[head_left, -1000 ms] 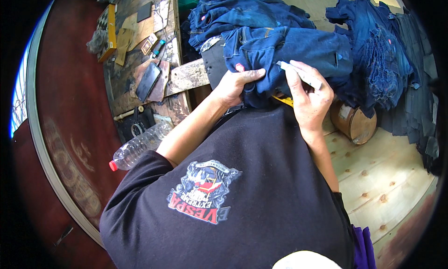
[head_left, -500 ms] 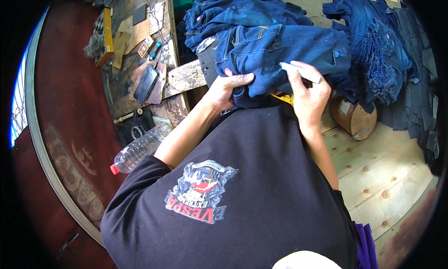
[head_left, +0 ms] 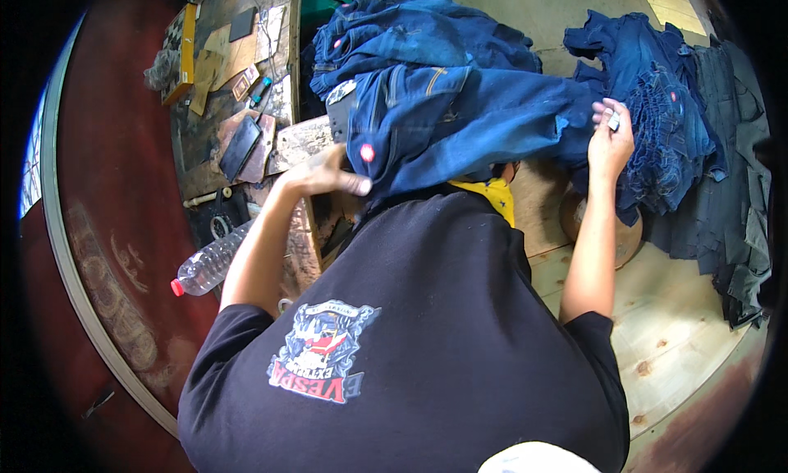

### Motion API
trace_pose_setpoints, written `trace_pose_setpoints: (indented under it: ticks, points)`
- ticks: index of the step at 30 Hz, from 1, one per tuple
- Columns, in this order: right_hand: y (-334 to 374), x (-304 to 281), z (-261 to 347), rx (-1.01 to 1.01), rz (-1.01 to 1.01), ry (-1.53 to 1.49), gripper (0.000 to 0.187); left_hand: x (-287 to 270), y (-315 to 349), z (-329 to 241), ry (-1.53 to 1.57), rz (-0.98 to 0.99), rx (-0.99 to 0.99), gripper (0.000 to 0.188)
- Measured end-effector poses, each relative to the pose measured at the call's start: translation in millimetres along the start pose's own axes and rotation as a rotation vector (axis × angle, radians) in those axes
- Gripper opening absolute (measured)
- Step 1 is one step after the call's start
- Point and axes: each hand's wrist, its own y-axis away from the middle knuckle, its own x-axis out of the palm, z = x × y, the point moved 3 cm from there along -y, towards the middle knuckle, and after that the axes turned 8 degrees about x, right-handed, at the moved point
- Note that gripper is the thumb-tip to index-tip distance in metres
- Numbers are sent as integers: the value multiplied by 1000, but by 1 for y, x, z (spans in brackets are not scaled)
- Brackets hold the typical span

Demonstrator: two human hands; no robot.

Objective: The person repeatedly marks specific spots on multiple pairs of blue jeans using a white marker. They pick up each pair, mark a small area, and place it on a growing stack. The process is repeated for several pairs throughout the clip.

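Observation:
A pair of blue jeans [head_left: 460, 120] lies across in front of me, with a faded lighter band along the leg and a red-and-white round tag near its left end. My left hand [head_left: 324, 176] is at that left end, thumb stretched out and fingers apart, slightly blurred; the thumb tip is at the edge of the denim. My right hand [head_left: 610, 143] is raised past the right part of the leg, fingers closed on a small pale folded piece [head_left: 613, 121] whose material I cannot make out. Yellow cloth [head_left: 495, 199] shows below the jeans.
More jeans [head_left: 427, 38] are heaped behind. To the right are a blue denim pile [head_left: 657, 120], dark grey fabric [head_left: 726, 169] and a round wooden stool [head_left: 625, 241]. A worn wooden table [head_left: 193, 136] at left carries a phone [head_left: 240, 149]; a plastic bottle [head_left: 209, 264] lies nearby.
My right hand has moved right and away from the denim, still holding the pale piece. My left hand has let go and shifted left. The leg lies flatter and straighter.

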Motion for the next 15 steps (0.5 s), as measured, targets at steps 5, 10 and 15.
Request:
trace_pose_setpoints:
  ticks: [5, 10, 15]
  points:
    - [-51, -3, -73, -14, 480, 239, 32, -7, -12, 29, -408, 194, -223, 50]
    - [-129, -134, -114, -116, 366, 662, 24, 78, -134, -52, -203, 202, 29, 37]
    - [-286, -298, -111, -253, -205, 1015, 23, 209, -283, -216, 592, -58, 681, 65]
